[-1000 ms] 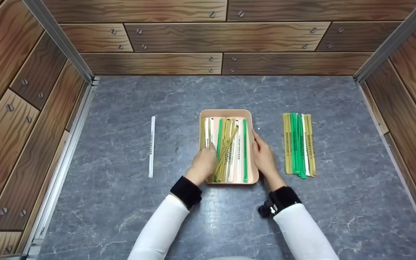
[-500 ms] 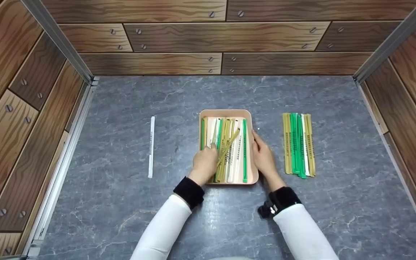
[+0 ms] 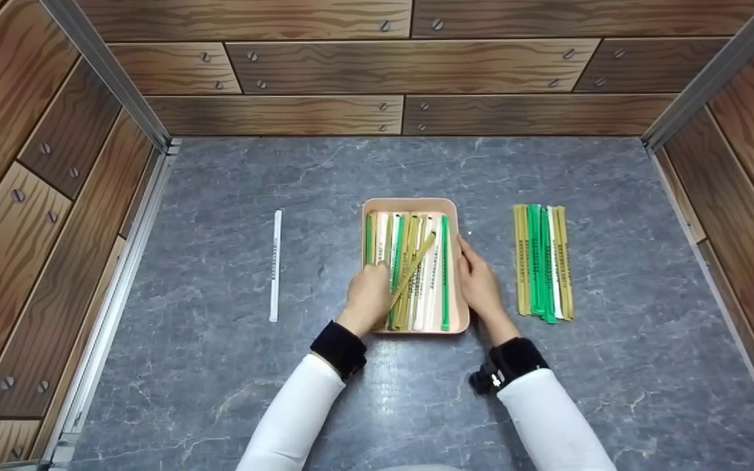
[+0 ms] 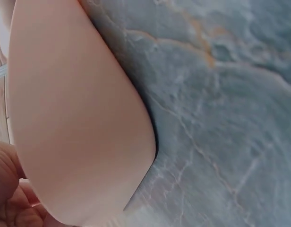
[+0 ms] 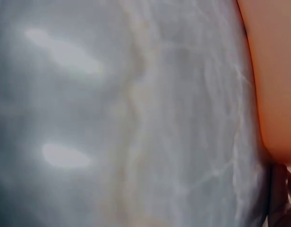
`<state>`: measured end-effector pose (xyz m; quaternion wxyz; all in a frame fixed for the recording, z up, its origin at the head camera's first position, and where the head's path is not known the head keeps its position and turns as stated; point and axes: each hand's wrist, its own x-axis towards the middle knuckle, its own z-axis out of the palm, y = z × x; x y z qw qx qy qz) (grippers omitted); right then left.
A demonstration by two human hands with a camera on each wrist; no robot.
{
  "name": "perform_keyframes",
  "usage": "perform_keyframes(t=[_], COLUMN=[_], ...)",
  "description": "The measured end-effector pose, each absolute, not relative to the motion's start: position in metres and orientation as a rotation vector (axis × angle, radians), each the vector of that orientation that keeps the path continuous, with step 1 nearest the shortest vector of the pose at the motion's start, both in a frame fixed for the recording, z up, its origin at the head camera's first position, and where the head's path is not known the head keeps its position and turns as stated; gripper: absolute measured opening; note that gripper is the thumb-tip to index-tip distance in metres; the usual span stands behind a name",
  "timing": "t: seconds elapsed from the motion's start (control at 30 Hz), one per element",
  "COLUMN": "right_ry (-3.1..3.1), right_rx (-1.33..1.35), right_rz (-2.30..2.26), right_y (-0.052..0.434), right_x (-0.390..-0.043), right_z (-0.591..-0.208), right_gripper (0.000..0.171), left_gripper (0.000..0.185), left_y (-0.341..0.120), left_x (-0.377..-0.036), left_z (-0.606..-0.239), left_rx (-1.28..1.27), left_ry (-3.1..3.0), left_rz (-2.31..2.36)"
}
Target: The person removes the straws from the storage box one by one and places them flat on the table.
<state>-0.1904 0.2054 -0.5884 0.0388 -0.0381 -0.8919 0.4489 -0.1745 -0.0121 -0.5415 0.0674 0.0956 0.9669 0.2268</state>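
Observation:
A peach tray (image 3: 410, 204) holds several wrapped straws (image 3: 434, 275) in green, gold and white, mostly lengthwise; one gold straw (image 3: 419, 261) crosses the others at a slant. My left hand (image 3: 369, 294) reaches over the tray's near left part, fingers bent down among the straws. Its thumb (image 4: 4, 175) and curled fingers appear behind the tray wall (image 4: 79, 109) in the left wrist view; whether they pinch a straw I cannot tell. Against the tray's right outer side, my right hand (image 3: 480, 284) rests with extended fingers. The right wrist view catches only fingers (image 5: 280, 194) below the tray wall (image 5: 275, 75).
A single white wrapped straw (image 3: 275, 265) lies to the left of the tray on the grey marbled table (image 3: 324, 170). Right of the tray lies a row of green, gold and white straws (image 3: 542, 261). Wood-patterned walls (image 3: 410, 65) enclose the back and sides.
Under my left hand the straws have shifted: a green one now shows along the tray's left wall, and the slanted gold one leans further. My right hand has stayed put.

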Motion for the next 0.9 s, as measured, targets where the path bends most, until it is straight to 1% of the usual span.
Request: perform_keyframes(t=[0.2, 0.27, 0.4, 0.5, 0.6, 0.67, 0.9], right_ry=[-2.739, -2.733, -2.729, -2.731, -2.733, -2.729, -2.729], right_rx=[-0.096, -0.101, -0.103, -0.099, -0.099, -0.1, -0.104], right_rz=[1.397, 1.401, 1.411, 1.416, 1.414, 1.419, 1.431], right_y=[0.206, 0.206, 0.206, 0.206, 0.206, 0.206, 0.207], right_x=[-0.191, -0.191, -0.191, -0.19, -0.19, -0.19, -0.191], right_z=[-0.588, -0.588, -0.589, -0.588, -0.588, -0.588, -0.589], right_gripper=[0.046, 0.046, 0.046, 0.046, 0.046, 0.046, 0.046], left_gripper=[0.028, 0.03, 0.042, 0.049, 0.048, 0.045, 0.049], left_y=[-0.019, -0.022, -0.028, -0.034, -0.042, -0.048, -0.064], left_x=[-0.175, -0.175, -0.174, -0.175, -0.177, -0.178, -0.18], left_z=[-0.534, -0.531, -0.524, -0.521, -0.519, -0.519, -0.518], left_rx=[0.203, 0.231, 0.292, 0.291, 0.274, 0.271, 0.185], left_ry=[2.914, 2.948, 2.981, 2.996, 3.001, 3.024, 3.038], left_rz=[0.85, 0.904, 1.045, 1.135, 1.222, 1.256, 1.362])
